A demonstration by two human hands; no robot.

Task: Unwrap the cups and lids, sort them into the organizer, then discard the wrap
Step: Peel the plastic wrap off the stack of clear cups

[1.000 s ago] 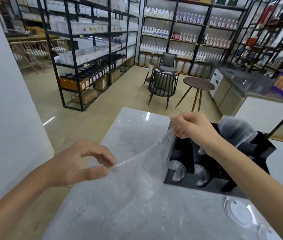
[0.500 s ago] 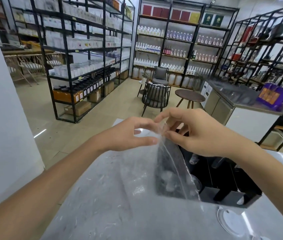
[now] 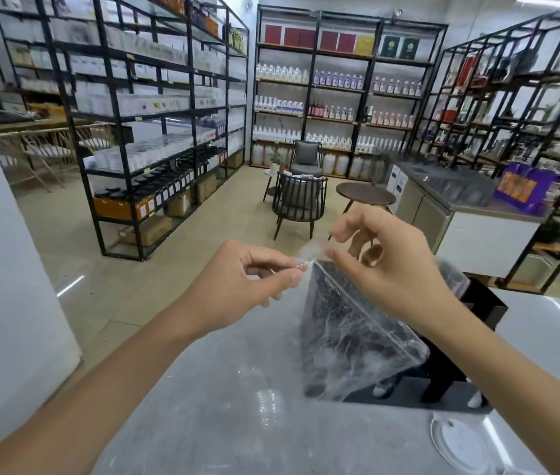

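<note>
Both hands were up over the grey table (image 3: pixel 223 399), pinching the top corner of the clear plastic wrap (image 3: pixel 347 323): left hand (image 3: pixel 237 286) between thumb and forefinger, right hand (image 3: pixel 388 265) by the fingertips just beside it. The wrap hung folded, draped in front of the black organizer (image 3: pixel 477 310), its lower edge near the tabletop. One clear lid (image 3: pixel 460 443) lay flat on the table near the right forearm.
</note>
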